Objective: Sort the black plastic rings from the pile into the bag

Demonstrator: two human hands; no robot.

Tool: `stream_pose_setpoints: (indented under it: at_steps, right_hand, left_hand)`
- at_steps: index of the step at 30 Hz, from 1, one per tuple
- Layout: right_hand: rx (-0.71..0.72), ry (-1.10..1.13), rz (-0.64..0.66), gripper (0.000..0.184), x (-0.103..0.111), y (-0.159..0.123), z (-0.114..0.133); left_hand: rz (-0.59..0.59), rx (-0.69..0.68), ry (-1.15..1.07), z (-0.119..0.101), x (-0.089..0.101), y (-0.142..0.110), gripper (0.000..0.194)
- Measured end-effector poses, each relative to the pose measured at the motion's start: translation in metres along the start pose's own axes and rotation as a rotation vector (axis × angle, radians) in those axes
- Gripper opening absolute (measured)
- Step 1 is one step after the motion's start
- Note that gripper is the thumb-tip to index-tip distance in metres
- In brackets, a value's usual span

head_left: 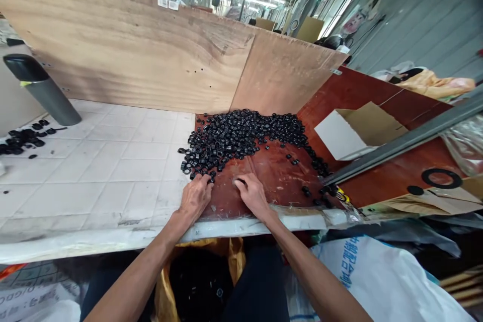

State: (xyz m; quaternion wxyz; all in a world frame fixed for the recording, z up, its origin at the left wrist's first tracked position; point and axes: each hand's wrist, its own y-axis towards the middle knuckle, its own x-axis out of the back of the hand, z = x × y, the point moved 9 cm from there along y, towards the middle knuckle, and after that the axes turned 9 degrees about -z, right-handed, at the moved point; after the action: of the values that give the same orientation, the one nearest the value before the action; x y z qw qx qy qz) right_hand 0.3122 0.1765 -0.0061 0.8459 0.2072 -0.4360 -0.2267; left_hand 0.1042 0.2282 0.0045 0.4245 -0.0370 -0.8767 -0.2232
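Observation:
A big heap of small black rings (pixel 241 136) lies on the reddish board (pixel 271 176) of the workbench. My left hand (pixel 195 196) rests at the heap's near edge, fingers curled down onto a few rings. My right hand (pixel 251 192) sits beside it on the board, fingers bent and pinching a small black ring near its tips. Both forearms reach in from below over the bench's front edge.
Plywood walls (pixel 132 45) close off the back. A dark cylinder flask (pixel 41 88) and a smaller scatter of black rings (pixel 22 138) are at far left on the white tiled surface (pixel 94 161). An open cardboard box (pixel 354 128) stands right. A bag of rings (pixel 204 276) hangs below.

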Motion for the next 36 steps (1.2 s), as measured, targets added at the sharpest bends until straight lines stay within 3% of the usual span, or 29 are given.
stream_pose_setpoints:
  at_steps: [5,10,18,21,23,28,33,36]
  right_hand:
    - [-0.099,0.242,-0.098,0.018,-0.033,0.029,0.018]
    - [-0.035,0.294,-0.038,0.02,-0.046,0.019,0.037]
    - [0.203,0.382,0.224,0.042,-0.062,-0.004,0.079]
    - [0.123,0.401,0.177,0.039,-0.061,-0.001,0.07]
    - [0.079,0.385,0.16,0.038,-0.062,0.001,0.065]
    - [0.154,0.285,0.176,0.026,-0.065,0.005,0.072]
    - [0.24,0.274,0.22,0.022,-0.068,0.008,0.076]
    - [0.123,0.377,0.216,0.019,-0.065,0.013,0.063]
  left_hand:
    - [-0.161,0.186,-0.02,0.037,0.015,-0.003,0.021]
    - [-0.261,0.222,-0.092,0.054,0.028,-0.021,0.016]
    - [-0.168,0.139,-0.133,0.032,0.021,-0.018,0.033]
    - [-0.101,0.102,-0.114,0.025,0.014,-0.02,0.043]
    - [-0.068,0.079,-0.051,0.024,0.01,-0.02,0.039]
    - [-0.082,0.028,-0.011,0.024,0.007,-0.02,0.026]
    - [-0.087,-0.116,-0.073,0.01,0.008,-0.021,0.025]
    - [-0.088,-0.051,-0.151,0.015,0.008,-0.019,0.025]
